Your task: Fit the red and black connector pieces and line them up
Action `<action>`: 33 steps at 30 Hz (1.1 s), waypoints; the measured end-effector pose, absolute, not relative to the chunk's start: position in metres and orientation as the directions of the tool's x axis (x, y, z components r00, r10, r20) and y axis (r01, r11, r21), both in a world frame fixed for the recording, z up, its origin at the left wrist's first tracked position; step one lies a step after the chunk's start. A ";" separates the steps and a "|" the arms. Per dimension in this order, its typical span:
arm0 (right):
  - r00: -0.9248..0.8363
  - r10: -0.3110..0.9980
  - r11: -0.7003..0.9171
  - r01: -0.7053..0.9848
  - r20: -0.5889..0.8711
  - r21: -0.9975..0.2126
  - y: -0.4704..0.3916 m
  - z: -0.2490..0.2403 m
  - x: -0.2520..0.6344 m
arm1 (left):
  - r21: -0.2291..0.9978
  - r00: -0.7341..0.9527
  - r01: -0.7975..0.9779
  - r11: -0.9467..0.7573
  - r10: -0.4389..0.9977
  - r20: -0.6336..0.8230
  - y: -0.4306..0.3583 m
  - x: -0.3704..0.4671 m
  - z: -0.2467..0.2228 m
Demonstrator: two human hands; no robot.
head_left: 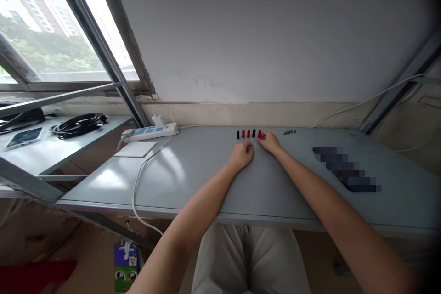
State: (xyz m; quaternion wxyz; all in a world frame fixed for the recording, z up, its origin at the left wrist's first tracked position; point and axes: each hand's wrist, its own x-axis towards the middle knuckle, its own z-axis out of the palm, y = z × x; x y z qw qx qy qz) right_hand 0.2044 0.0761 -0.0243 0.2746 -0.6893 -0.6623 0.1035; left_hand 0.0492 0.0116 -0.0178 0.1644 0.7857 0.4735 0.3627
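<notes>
A short row of small red and black cylinders stands upright on the grey table (193, 179), near its back edge. At the right end of the row, my right hand (270, 141) has its fingertips closed on a red cylinder (259, 134). The row's left end is a black cylinder (237, 135), with two red cylinders (245, 134) and another black cylinder (254, 133) between. Just in front of the row my left hand (241, 154) rests on the table, fingers curled together; anything inside them is hidden. Several small metal pieces (289, 132) lie right of my right hand.
A pixelated dark object (346, 170) lies on the table at right. At left are a white power strip (149, 132), a white flat box (135, 149) and a white cable (138, 183) hanging over the front edge. A coiled black cable (81, 125) sits on the neighbouring shelf.
</notes>
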 end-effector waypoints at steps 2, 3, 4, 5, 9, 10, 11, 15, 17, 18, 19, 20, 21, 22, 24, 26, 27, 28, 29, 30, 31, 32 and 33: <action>0.104 0.971 0.017 0.869 0.215 -0.495 0.079 -0.026 0.203 | 0.578 0.300 0.637 -0.510 0.855 0.423 0.012 0.049 -0.018; 0.108 0.971 0.009 0.875 0.211 -0.484 0.080 -0.027 0.203 | 0.566 0.304 0.645 -0.514 0.852 0.426 0.012 0.049 -0.018; 0.111 0.972 0.001 0.880 0.209 -0.474 0.081 -0.027 0.203 | 0.555 0.311 0.650 -0.518 0.849 0.428 0.012 0.049 -0.018; 0.114 0.971 -0.004 0.886 0.208 -0.464 0.081 -0.028 0.202 | 0.546 0.318 0.656 -0.522 0.846 0.427 0.012 0.049 -0.018; 0.095 0.968 0.005 0.919 0.233 -0.395 0.076 -0.026 0.203 | 0.509 0.351 0.680 -0.528 0.843 0.407 0.012 0.048 -0.020; 0.086 0.964 0.010 0.933 0.251 -0.360 0.072 -0.025 0.203 | 0.493 0.369 0.681 -0.541 0.835 0.407 0.012 0.048 -0.021; 0.079 0.959 0.013 0.948 0.272 -0.319 0.067 -0.025 0.203 | 0.474 0.391 0.682 -0.557 0.825 0.407 0.013 0.048 -0.022; 0.014 0.954 0.041 0.983 0.300 -0.179 0.042 -0.028 0.206 | 0.392 0.451 0.720 -0.573 0.815 0.364 0.013 0.048 -0.026; -0.065 0.963 0.110 0.981 0.261 -0.162 0.033 -0.033 0.210 | 0.361 0.455 0.754 -0.549 0.832 0.316 0.012 0.049 -0.026; -0.106 0.966 0.146 0.976 0.235 -0.164 0.030 -0.035 0.213 | 0.347 0.460 0.767 -0.539 0.840 0.288 0.011 0.049 -0.025; -0.142 0.968 0.178 0.969 0.207 -0.170 0.028 -0.037 0.216 | 0.334 0.466 0.778 -0.532 0.845 0.261 0.010 0.050 -0.024; -0.174 0.969 0.206 0.962 0.178 -0.180 0.027 -0.038 0.219 | 0.322 0.471 0.787 -0.526 0.850 0.238 0.009 0.050 -0.024; -0.199 0.968 0.227 0.955 0.151 -0.193 0.026 -0.039 0.222 | 0.310 0.475 0.794 -0.522 0.852 0.220 0.009 0.050 -0.023; -0.220 0.967 0.243 0.948 0.127 -0.205 0.026 -0.040 0.224 | 0.300 0.478 0.799 -0.521 0.853 0.207 0.008 0.050 -0.022; -0.242 0.966 0.258 0.940 0.095 -0.223 0.027 -0.039 0.228 | 0.286 0.481 0.805 -0.520 0.854 0.198 0.008 0.050 -0.021; -0.247 0.966 0.259 0.939 0.081 -0.228 0.027 -0.037 0.229 | 0.281 0.482 0.807 -0.519 0.854 0.193 0.008 0.049 -0.021; -0.249 0.965 0.261 0.938 0.078 -0.227 0.027 -0.037 0.229 | 0.282 0.482 0.807 -0.519 0.855 0.194 0.008 0.049 -0.022; -0.253 0.965 0.263 0.938 0.075 -0.226 0.027 -0.036 0.229 | 0.284 0.481 0.807 -0.518 0.855 0.195 0.009 0.049 -0.022; -0.256 0.964 0.266 0.937 0.073 -0.225 0.026 -0.035 0.229 | 0.286 0.480 0.806 -0.518 0.855 0.197 0.009 0.049 -0.023; -0.260 0.963 0.270 0.936 0.071 -0.225 0.026 -0.035 0.229 | 0.288 0.481 0.804 -0.520 0.854 0.200 0.010 0.049 -0.024; -0.264 0.962 0.273 0.936 0.069 -0.224 0.026 -0.035 0.229 | 0.291 0.483 0.801 -0.524 0.852 0.202 0.010 0.049 -0.024; -0.266 0.961 0.275 0.935 0.069 -0.224 0.026 -0.035 0.229 | 0.294 0.486 0.798 -0.526 0.850 0.204 0.011 0.049 -0.025; -0.268 0.961 0.276 0.935 0.068 -0.223 0.026 -0.035 0.229 | 0.299 0.487 0.795 -0.527 0.850 0.203 0.011 0.049 -0.025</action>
